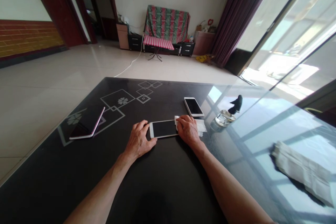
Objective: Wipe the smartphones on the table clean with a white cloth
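Observation:
A white-framed smartphone [164, 129] lies flat and sideways on the dark table, its black screen facing up. My left hand [138, 140] grips its left end, with thumb and fingers at the near and far corners. My right hand [187, 129] is closed on a white tissue [201, 126] and presses it against the phone's right end, which is hidden beneath. Just beyond my right hand lies a second white smartphone [194, 106], screen up. To its right stands a clear spray bottle [224, 118] with a black trigger head.
On the glossy black table [157, 178], a dark tablet-like device [88, 124] with a pale edge rests at the left. A folded greyish cloth [301, 169] lies at the right. Across the tiled floor stand a striped stool [158, 42] and a cloth-covered object [167, 23].

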Motion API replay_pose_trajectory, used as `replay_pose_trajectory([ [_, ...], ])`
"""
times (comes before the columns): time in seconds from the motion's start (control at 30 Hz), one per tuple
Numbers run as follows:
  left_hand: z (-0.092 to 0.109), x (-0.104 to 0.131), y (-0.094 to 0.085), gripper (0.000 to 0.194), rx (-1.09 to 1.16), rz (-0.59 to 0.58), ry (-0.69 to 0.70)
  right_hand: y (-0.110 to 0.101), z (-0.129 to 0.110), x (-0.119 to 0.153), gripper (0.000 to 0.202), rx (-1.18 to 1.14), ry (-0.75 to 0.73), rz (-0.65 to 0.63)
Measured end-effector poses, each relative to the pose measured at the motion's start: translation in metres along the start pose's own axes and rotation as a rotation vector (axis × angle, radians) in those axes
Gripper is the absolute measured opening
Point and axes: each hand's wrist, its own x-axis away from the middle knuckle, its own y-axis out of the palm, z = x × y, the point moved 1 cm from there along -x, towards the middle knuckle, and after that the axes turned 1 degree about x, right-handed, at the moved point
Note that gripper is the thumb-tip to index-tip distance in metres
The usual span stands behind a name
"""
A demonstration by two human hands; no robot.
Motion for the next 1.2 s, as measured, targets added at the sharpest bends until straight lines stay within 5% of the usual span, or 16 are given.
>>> replay_pose_trajectory([
  [0.37,0.0,-0.001,-0.001,0.044,0.002,-0.005,-0.003,0.004,-0.035,-0.001,0.026,-0.021,-0.193,-0.107],
  [0.6,0.001,0.0,0.0,0.045,-0.017,-0.018,0.016,0.001,-0.016,0.001,0.023,0.026,-0.044,-0.015],
  [1.2,0.0,0.0,-0.001,0.042,-0.065,-0.067,0.059,0.003,-0.015,0.004,0.024,0.009,-0.048,-0.014],
])
